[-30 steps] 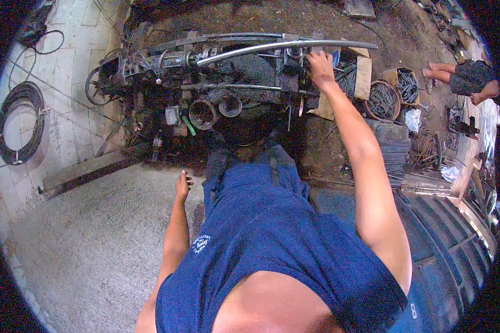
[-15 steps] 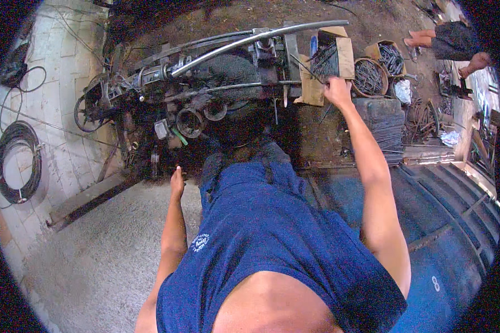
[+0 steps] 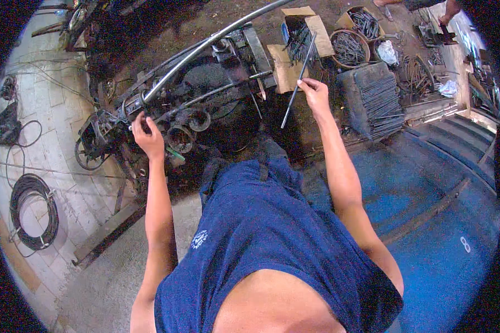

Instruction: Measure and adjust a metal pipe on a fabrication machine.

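Observation:
A thin dark metal rod (image 3: pixel 292 104) hangs aslant in my right hand (image 3: pixel 314 95), pinched between thumb and fingers. Its upper end overlaps an open cardboard box (image 3: pixel 320 34) full of similar rods. My left hand (image 3: pixel 149 141) is over the left part of a dark, greasy machine (image 3: pixel 205 77), fingers curved and apart, nothing visible in them. Close to its fingertips is the machine's clamp-like head (image 3: pixel 132 104), and I cannot tell whether they touch it. A long shiny pipe (image 3: pixel 211 40) slopes up to the right from that head.
Right of the box stand a round tub (image 3: pixel 366 51) and another carton (image 3: pixel 381 28), both holding metal pieces. A stack of rods (image 3: pixel 384 105) lies nearer me. On the left floor rests a coiled black hose (image 3: pixel 18 211). Another person's hand (image 3: pixel 445 19) shows at the far right.
My right hand has drawn back from the box, now with a rod clear of it. The left hand has risen forward to the machine's head. The whole view has turned somewhat.

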A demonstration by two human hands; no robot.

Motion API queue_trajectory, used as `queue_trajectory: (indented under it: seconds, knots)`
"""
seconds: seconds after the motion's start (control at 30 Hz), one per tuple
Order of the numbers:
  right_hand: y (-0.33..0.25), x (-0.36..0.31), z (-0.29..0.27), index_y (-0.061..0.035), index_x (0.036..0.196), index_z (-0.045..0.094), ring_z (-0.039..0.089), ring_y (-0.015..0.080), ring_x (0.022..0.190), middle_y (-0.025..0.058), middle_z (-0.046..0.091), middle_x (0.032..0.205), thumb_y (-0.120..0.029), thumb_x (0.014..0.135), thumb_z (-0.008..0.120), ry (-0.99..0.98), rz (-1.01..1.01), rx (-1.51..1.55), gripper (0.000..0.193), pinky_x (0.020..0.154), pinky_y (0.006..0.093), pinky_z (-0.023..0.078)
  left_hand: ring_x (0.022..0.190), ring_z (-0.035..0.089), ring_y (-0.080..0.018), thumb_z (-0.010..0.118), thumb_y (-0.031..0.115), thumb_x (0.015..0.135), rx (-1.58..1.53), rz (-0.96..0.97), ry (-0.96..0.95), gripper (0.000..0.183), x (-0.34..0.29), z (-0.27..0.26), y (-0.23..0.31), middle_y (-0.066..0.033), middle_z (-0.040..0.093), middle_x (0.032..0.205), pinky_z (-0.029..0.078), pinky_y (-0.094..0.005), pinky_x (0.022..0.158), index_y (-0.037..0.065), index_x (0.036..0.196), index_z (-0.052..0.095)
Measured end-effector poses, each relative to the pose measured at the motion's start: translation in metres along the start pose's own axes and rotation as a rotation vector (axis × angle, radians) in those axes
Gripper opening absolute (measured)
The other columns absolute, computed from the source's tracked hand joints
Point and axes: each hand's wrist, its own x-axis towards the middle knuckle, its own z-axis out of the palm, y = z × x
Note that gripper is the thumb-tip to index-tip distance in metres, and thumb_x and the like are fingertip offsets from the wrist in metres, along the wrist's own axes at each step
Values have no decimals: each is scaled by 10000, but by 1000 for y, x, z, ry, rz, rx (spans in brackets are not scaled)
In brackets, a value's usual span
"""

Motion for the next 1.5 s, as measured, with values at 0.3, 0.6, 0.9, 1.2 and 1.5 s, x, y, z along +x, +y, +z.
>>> queue_trajectory:
  seconds: [0.3,0.6,0.9,1.2,1.5]
  knots:
    - [-64,6,10,23,947,708,605,116,744,50,685,845,-175,810,729,81,96,344,241,697,258,464,1023,552,-340,611,162,893,-101,293,-133,303,79,69,51,-182,590,1088,414,-435,932,-5,1145,582]
    - [-23,27,11,9,957,715,567,100,706,20,678,845,-169,835,700,124,211,350,216,641,247,424,1020,607,-232,505,431,943,226,189,-306,370,77,85,37,-50,684,1035,367,-428,959,130,1063,683]
    - [99,37,26,-20,923,728,667,331,915,199,697,919,-312,758,718,286,353,-366,335,823,407,507,997,598,-239,493,422,952,298,217,-366,367,80,83,46,-64,669,1032,347,-427,976,124,1099,651]
    - [35,205,-12,15,932,686,658,381,897,231,682,908,-374,764,706,527,143,-471,424,809,456,505,1009,594,-240,486,410,958,319,221,-375,358,82,88,50,-55,663,1042,342,-428,988,122,1100,645]
    - [35,142,34,-20,815,681,502,99,560,9,588,652,-219,873,626,101,-37,128,215,529,267,396,1025,593,-241,489,414,953,306,219,-361,365,79,81,41,-53,665,1038,351,-437,978,118,1099,645]
